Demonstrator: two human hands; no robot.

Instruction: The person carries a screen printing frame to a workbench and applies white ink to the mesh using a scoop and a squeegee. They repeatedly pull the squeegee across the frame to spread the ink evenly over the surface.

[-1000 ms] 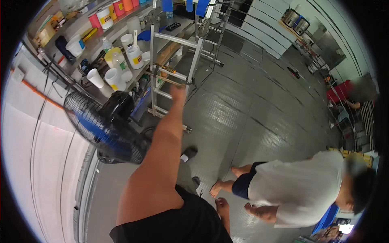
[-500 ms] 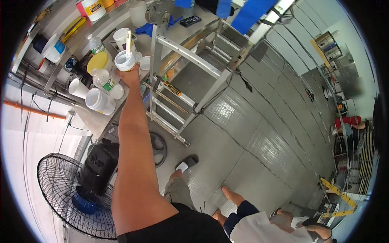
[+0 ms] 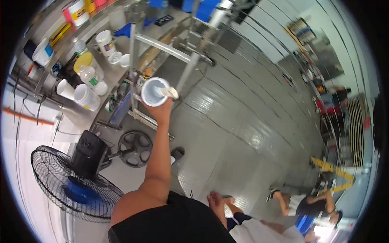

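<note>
Fingers of the left hand (image 3: pixel 159 112) are clamped around a round, open white plastic tub (image 3: pixel 147 92), gripping it from below at the end of an outstretched arm, at ten o'clock from the middle of the view. Inside is a smear of whitish or bluish-white material; how much is hard to tell. A pale-handled tool (image 3: pixel 170 92), probably a brush, leans in the tub with its handle over the three o'clock side of the rim.

The right hand (image 3: pixel 215 202) is low, between five and six o'clock. Its fingers are too small to read, so I cannot tell whether they are apart or together; no object shows in it.

As far as can be judged, picking up is done: the tub is off the metal table (image 3: pixel 115 70) and held in front of an aluminium ladder (image 3: pixel 163 47). The tool is not yet out of the tub, no hand grips its handle, and the material remains inside, so using it appears to be left.

Beyond the tub, toward ten o'clock, the table carries a clear plastic bottle (image 3: pixel 87 77), a yellow-lidded tub (image 3: pixel 83 63) and an open white bucket (image 3: pixel 87 98). A black fan (image 3: pixel 79 189) stands at eight o'clock; a co-worker in a white shirt (image 3: pixel 261 233) is at five.
</note>
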